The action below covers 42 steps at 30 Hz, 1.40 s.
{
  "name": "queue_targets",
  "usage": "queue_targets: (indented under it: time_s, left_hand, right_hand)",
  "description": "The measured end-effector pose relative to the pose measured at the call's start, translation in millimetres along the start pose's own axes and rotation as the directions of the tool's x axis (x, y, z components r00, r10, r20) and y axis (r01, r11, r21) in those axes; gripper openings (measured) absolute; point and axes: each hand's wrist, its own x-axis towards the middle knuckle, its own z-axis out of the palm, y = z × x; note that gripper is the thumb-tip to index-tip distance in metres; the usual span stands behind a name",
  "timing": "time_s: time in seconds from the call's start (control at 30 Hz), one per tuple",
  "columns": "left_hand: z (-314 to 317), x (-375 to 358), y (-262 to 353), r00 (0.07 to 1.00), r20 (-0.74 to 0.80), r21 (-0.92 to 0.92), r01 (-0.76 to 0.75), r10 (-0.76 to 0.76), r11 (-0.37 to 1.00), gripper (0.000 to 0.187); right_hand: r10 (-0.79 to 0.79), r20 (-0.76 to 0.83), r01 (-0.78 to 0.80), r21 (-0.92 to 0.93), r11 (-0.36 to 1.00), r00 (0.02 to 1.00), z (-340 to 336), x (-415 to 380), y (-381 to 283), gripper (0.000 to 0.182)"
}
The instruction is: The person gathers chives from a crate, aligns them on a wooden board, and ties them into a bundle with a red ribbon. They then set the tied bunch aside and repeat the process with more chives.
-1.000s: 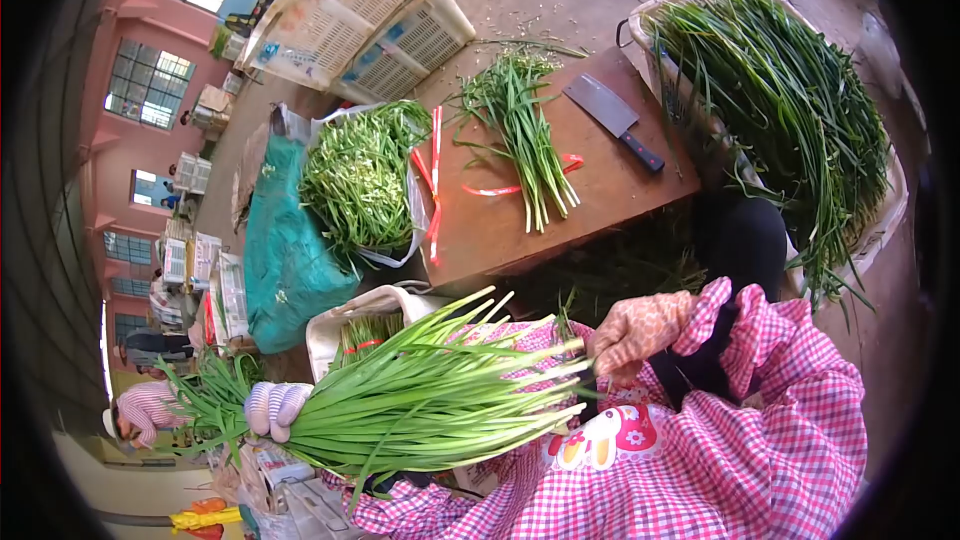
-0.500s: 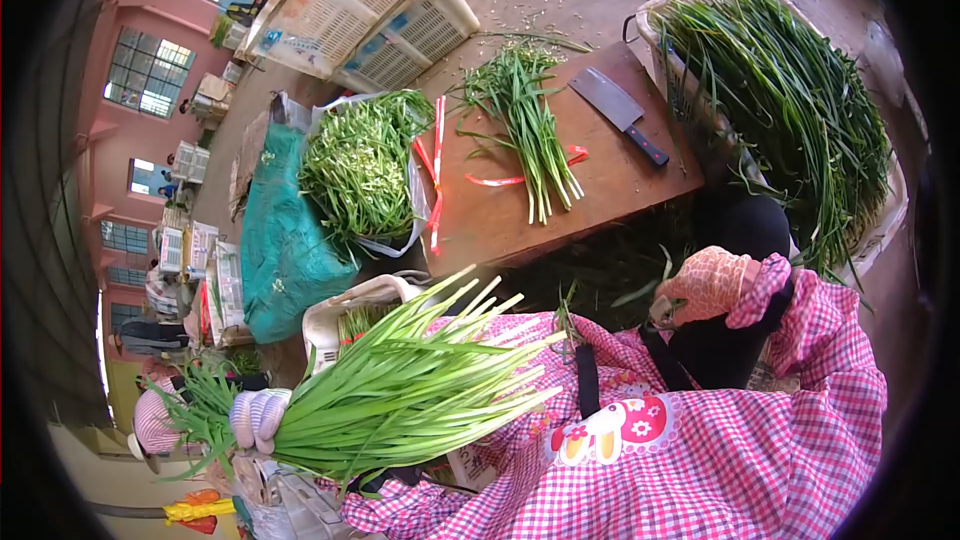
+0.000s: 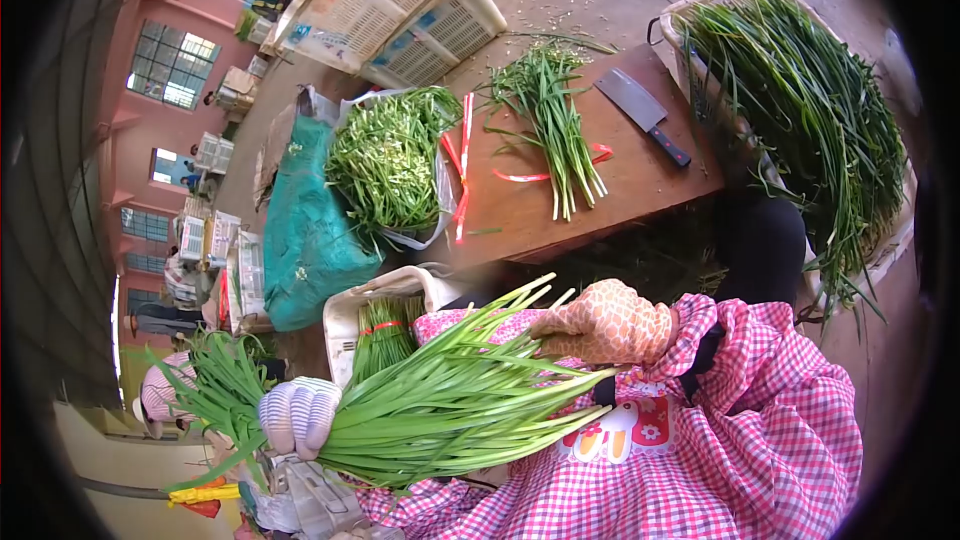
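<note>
A big bunch of garlic chives [image 3: 440, 415] lies sideways across my lap, pale stem ends to the right. My left hand [image 3: 300, 417], in a striped glove, is wrapped round its leafy end. My right hand [image 3: 605, 325], in an orange patterned glove, is closed at the upper stems, its fingertips partly hidden among them. Beyond, a smaller bunch of chives [image 3: 562, 145] rests on a brown board [image 3: 500, 225] across a red-and-white tape [image 3: 522, 178]. A cleaver [image 3: 632, 100] lies to its right, and more red tape [image 3: 463, 165] to its left.
A crate of long chives [image 3: 800, 110] stands at the right. Left of the board are a bag of green trimmings [image 3: 390, 155] and a teal sack [image 3: 305, 240]. A white basket [image 3: 340, 330] holds a tied bunch [image 3: 383, 335]. Stacked crates [image 3: 435, 30] stand behind; a person [image 3: 165, 387] is at far left.
My right hand has moved left and up from beside my knee to the stems of the bunch. My left hand still grips the leafy end. The whole view has shifted slightly.
</note>
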Motion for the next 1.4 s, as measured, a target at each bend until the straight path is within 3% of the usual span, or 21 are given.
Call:
queue_targets:
  time_s: [0.03, 0.1, 0.13, 0.23, 0.27, 0.33, 0.37, 0.5, 0.53, 0.6, 0.67, 0.7, 0.73, 0.77, 0.8, 0.83, 0.9, 0.93, 1.0, 1.13, 1.4]
  left_hand:
    - [0, 1, -3, 1.000, 0.011, -0.001, 0.006, -0.006, 1.000, 0.011]
    - [-1, 4, -8, 0.999, 0.042, 0.005, 0.008, -0.008, 1.000, 0.011]
    - [-2, 5, -11, 0.998, 0.060, 0.005, 0.009, -0.010, 1.000, 0.011]
    - [-6, 11, -18, 0.994, 0.105, -0.004, 0.014, -0.014, 1.000, 0.011]
    - [-7, 13, -16, 0.992, 0.122, -0.006, 0.016, -0.015, 1.000, 0.011]
    - [-13, 11, -9, 0.991, 0.132, -0.012, 0.012, -0.010, 1.000, 0.010]
    - [-15, 14, -2, 0.986, 0.164, 0.003, 0.040, -0.040, 0.999, 0.010]
    - [-15, 15, 3, 0.970, 0.234, 0.011, 0.072, -0.072, 0.997, 0.012]
    - [-13, 16, 3, 0.971, 0.228, 0.011, 0.069, -0.069, 0.998, 0.012]
    - [-10, 16, 5, 0.976, 0.209, 0.008, 0.065, -0.065, 0.998, 0.012]
    - [-7, 16, 8, 0.981, 0.188, 0.017, 0.055, -0.057, 0.998, 0.012]
    - [-5, 15, 10, 0.983, 0.177, 0.021, 0.051, -0.054, 0.998, 0.013]
    - [-2, 15, 12, 0.985, 0.161, 0.022, 0.051, -0.054, 0.998, 0.013]
    - [0, 16, 12, 0.988, 0.148, 0.028, 0.046, -0.050, 0.999, 0.013]
    - [1, 16, 12, 0.989, 0.140, 0.032, 0.046, -0.050, 0.998, 0.013]
    - [5, 16, 13, 0.991, 0.126, 0.031, 0.042, -0.046, 0.999, 0.013]
    - [10, 15, 16, 0.994, 0.104, 0.039, 0.030, -0.034, 0.999, 0.013]
    - [13, 15, 17, 0.996, 0.089, 0.046, 0.024, -0.028, 0.999, 0.013]
    - [17, 12, 18, 0.997, 0.079, 0.060, 0.015, -0.020, 0.998, 0.014]
    - [23, 11, 13, 0.999, 0.047, 0.072, 0.001, -0.004, 0.997, 0.014]
    - [28, 9, 11, 1.000, 0.025, 0.080, -0.001, -0.001, 0.997, 0.015]
  right_hand:
    - [-0.002, 0.002, 0.002, 0.003, 1.000, 1.000, 0, -3, 1, 0.035]
    - [0.245, 0.043, -0.242, 0.401, 0.884, 0.968, -1, -7, 0, 0.028]
    - [0.249, 0.041, -0.244, 0.402, 0.882, 0.968, 0, -9, 0, 0.028]
    - [0.444, 0.147, -0.425, 0.650, 0.630, 0.884, 0, -16, 0, 0.020]
    - [0.450, 0.141, -0.425, 0.651, 0.629, 0.882, -1, -19, 4, 0.020]
    - [0.326, 0.194, -0.320, 0.862, 0.393, 0.925, -2, -29, 17, 0.021]
    - [0.289, 0.227, -0.324, 0.878, 0.353, 0.930, -6, -35, 19, 0.024]
    - [0.154, 0.393, -0.416, 0.771, 0.482, 0.907, -32, -60, 38, 0.030]
    - [0.165, 0.487, -0.503, 0.730, 0.462, 0.858, -40, -66, 44, 0.030]
    - [0.174, 0.500, -0.509, 0.680, 0.527, 0.848, -59, -81, 55, 0.029]
    - [0.380, 0.508, -0.622, 0.489, 0.611, 0.773, -80, -94, 56, 0.026]
    - [0.547, 0.437, -0.673, 0.214, 0.708, 0.714, -91, -94, 40, 0.022]
    - [0.489, 0.313, -0.442, -0.211, 0.872, 0.814, -94, -104, 52, 0.023]
    - [0.498, 0.224, -0.327, -0.525, 0.786, 0.838, -90, -116, 69, 0.025]
    - [0.477, 0.136, -0.204, -0.779, 0.593, 0.868, -87, -115, 68, 0.027]
    - [0.461, 0.058, -0.267, -0.747, 0.609, 0.886, -87, -109, 60, 0.031]
    - [0.123, -0.043, -0.126, -0.561, 0.818, 0.991, -80, -91, 49, 0.033]
    - [-0.012, -0.106, -0.040, -0.476, 0.878, 0.994, -74, -77, 41, 0.033]
    - [-0.133, -0.168, 0.068, -0.347, 0.935, 0.977, -63, -51, 25, 0.032]
    - [-0.207, -0.216, 0.170, -0.178, 0.969, 0.954, -37, -7, -4, 0.027]
    - [-0.273, -0.231, 0.249, -0.125, 0.960, 0.934, -7, 30, -3, 0.018]
